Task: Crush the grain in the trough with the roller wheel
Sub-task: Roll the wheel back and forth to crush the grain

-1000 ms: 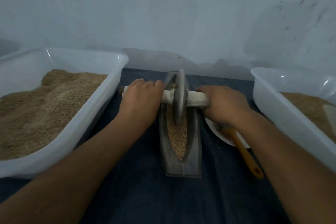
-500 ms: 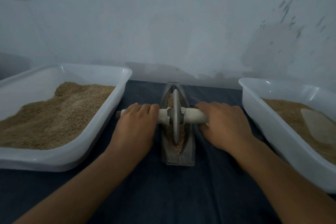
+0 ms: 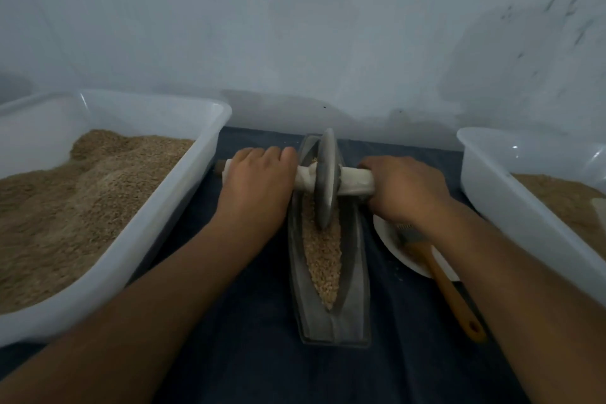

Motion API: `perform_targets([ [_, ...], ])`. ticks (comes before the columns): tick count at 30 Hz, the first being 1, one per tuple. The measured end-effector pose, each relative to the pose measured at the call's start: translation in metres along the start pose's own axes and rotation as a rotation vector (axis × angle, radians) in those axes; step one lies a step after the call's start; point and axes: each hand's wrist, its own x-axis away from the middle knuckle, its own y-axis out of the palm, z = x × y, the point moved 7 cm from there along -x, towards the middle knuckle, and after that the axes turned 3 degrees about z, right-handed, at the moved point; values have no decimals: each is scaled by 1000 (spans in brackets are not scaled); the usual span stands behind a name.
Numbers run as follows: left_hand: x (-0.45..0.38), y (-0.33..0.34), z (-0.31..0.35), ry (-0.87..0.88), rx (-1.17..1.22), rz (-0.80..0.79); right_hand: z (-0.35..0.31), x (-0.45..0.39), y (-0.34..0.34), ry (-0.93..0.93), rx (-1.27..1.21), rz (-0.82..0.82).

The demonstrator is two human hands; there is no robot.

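The grain (image 3: 320, 252) lies in the trough (image 3: 329, 315), with the roller wheel (image 3: 325, 182) at its far end. The left hand (image 3: 259, 185) and right hand (image 3: 405, 188) are closed on the axle (image 3: 355, 179); equal downward pressure should keep the wheel upright.

I face a pale, bluish wall (image 3: 295, 26) in dim light (dark scuffs streak its upper right), and a dark blue cloth (image 3: 255, 354) covers the surface right up to its base.
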Motion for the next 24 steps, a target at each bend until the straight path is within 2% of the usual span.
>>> perform_targets([
  [5, -21, 11, -5, -21, -14, 8, 5, -29, 5, -34, -14, -91],
  [13, -15, 6, -5, -37, -8, 11, 3, -26, 2, -31, 15, -74],
  [24, 46, -33, 15, 17, -34, -28, -11, 62, -17, -102, -7, 153],
])
